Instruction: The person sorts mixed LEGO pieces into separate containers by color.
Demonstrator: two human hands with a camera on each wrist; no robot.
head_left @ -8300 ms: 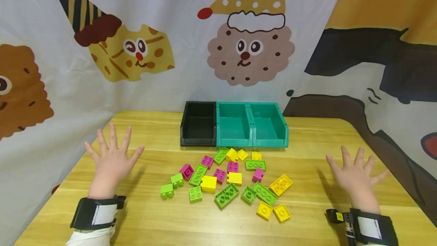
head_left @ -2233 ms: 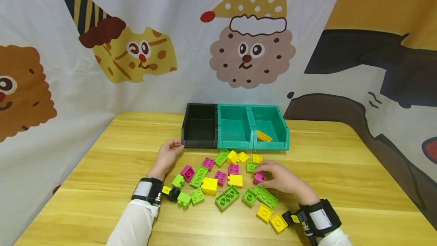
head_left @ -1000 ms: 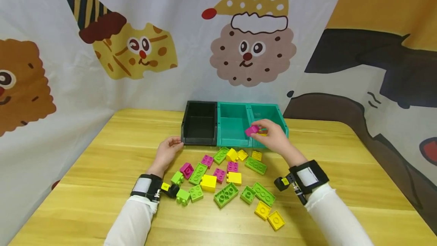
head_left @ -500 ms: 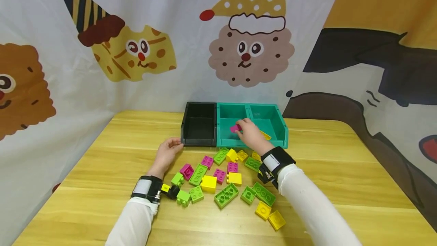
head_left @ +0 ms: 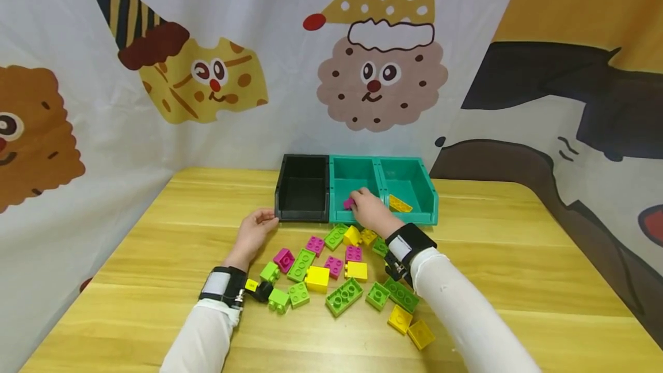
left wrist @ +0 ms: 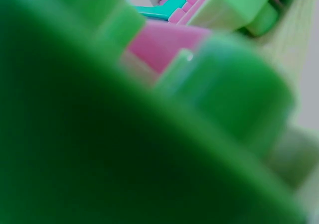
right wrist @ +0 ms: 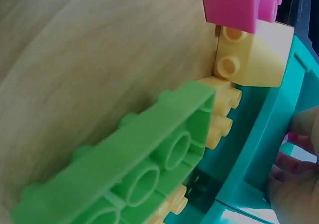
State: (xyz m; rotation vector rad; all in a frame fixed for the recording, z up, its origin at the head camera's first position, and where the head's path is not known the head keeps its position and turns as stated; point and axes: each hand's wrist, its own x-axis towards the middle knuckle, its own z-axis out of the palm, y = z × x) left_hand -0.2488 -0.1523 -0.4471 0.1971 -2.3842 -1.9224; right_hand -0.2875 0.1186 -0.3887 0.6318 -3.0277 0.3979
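My right hand (head_left: 370, 210) pinches a pink toy building brick (head_left: 349, 204) low inside the middle teal bin (head_left: 357, 216). In the right wrist view, the right hand's curled fingers (right wrist: 294, 164) show at the right edge, with a bit of pink between them. My left hand (head_left: 254, 232) rests on the table, its relaxed fingertips right at the front left corner of the black bin (head_left: 303, 217). A yellow brick (head_left: 400, 204) lies in the right teal bin (head_left: 414, 217). The left wrist view is mostly filled by a blurred green brick (left wrist: 99, 149).
Several loose green, pink and yellow bricks lie on the table before the bins, among them a large green brick (head_left: 344, 297), a yellow brick (head_left: 317, 279) and a pink brick (head_left: 284, 259). A green brick (head_left: 401, 295) lies beside my right forearm. A printed curtain (head_left: 290, 73) hangs behind.
My right hand picked the pink brick off the table, carried it past the right teal bin and lowered it into the middle one. The yellow brick reached the right bin earlier. My left hand stays put.
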